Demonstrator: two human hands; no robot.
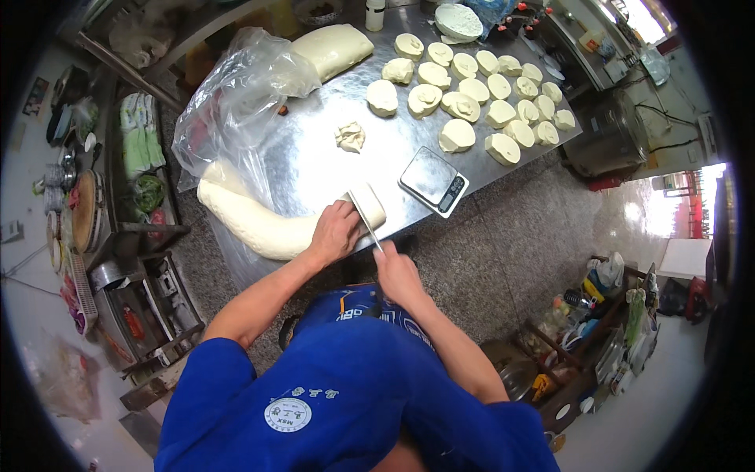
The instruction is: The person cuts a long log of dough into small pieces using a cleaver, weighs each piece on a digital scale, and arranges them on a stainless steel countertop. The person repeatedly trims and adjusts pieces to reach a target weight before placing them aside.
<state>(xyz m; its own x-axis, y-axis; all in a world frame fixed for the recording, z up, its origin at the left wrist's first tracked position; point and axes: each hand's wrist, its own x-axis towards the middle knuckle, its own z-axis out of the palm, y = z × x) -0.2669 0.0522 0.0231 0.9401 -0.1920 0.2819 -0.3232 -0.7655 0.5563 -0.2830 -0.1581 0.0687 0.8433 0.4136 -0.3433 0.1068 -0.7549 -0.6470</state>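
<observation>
A long pale dough roll (259, 234) curves along the near edge of the steel table. My left hand (336, 230) presses on it near its right end, fingers bent together over the top. In my right hand (399, 273) is the handle of a knife (363, 211). Its blade lies across the roll just right of my left fingers; how deep it has cut, I cannot tell. To the right of the blade is the roll's short end (376, 203). Beyond it sit a small dough scrap (350, 137) and a digital kitchen scale (429, 177) with a bare plate.
Several cut dough pieces (458, 135) spread over the table's (314, 157) right half. A clear plastic sheet (228, 106) lies on the left, beside a thick dough block (334, 51). A bowl of white powder (458, 22) stands at the far edge. Shelves (141, 228) flank the left side.
</observation>
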